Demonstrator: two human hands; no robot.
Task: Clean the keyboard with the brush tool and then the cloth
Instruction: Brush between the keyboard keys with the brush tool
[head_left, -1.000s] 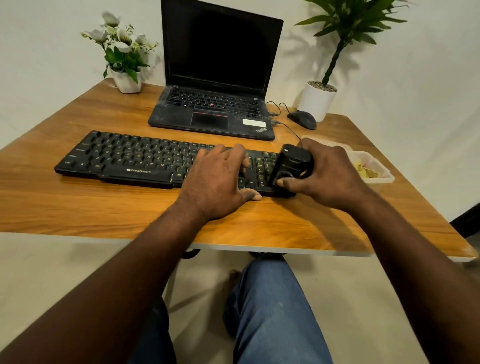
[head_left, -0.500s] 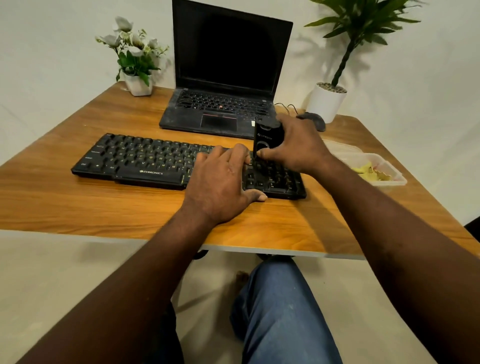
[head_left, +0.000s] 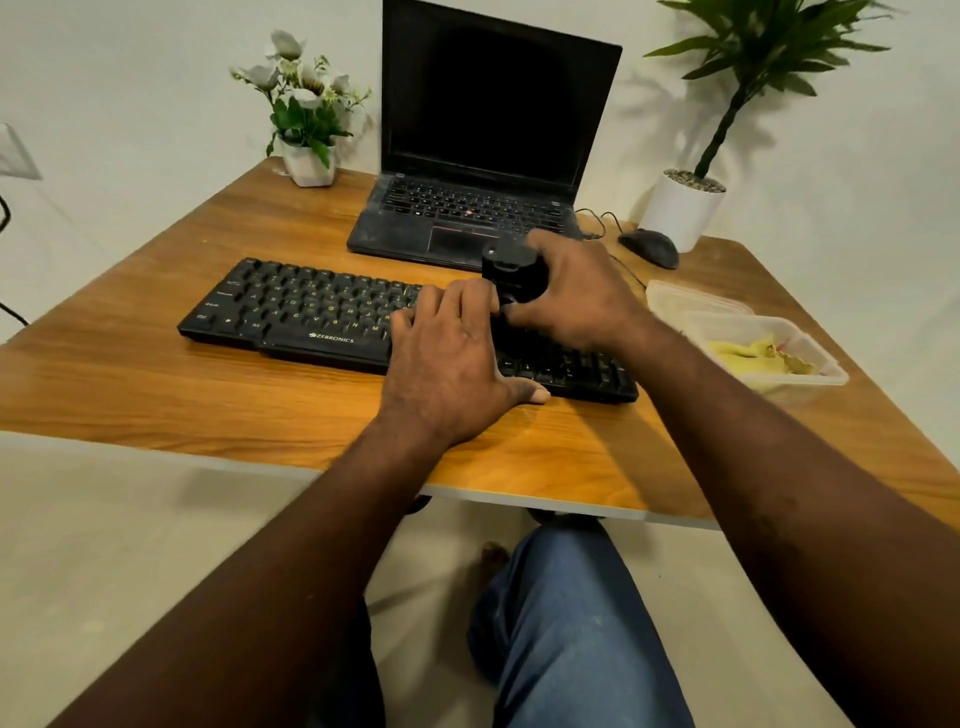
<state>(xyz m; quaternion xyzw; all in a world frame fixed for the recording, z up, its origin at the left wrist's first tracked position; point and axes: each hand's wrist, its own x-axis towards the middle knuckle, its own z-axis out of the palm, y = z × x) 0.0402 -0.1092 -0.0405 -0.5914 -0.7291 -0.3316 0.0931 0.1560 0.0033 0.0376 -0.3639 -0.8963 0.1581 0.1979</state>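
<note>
A black keyboard (head_left: 311, 312) lies across the wooden table (head_left: 156, 395). My left hand (head_left: 452, 364) rests flat on the keyboard's middle, fingers straight, thumb at the front edge. My right hand (head_left: 571, 296) grips a black brush tool (head_left: 506, 273), held upright on the keys just right of my left fingers. The brush's lower end is hidden behind my hands. A yellow cloth (head_left: 758, 353) lies crumpled in a clear plastic container (head_left: 831, 371) at the right of the table.
An open black laptop (head_left: 467, 228) stands behind the keyboard. A mouse (head_left: 649, 247) and its cable lie by a white potted plant (head_left: 680, 208) at the back right. A small flower pot (head_left: 309, 166) sits at the back left. My knee shows below the table's front edge.
My right hand has carried the brush tool from the keyboard's right end leftward and toward the back rows, next to my left fingers. My left hand has stayed in place.
</note>
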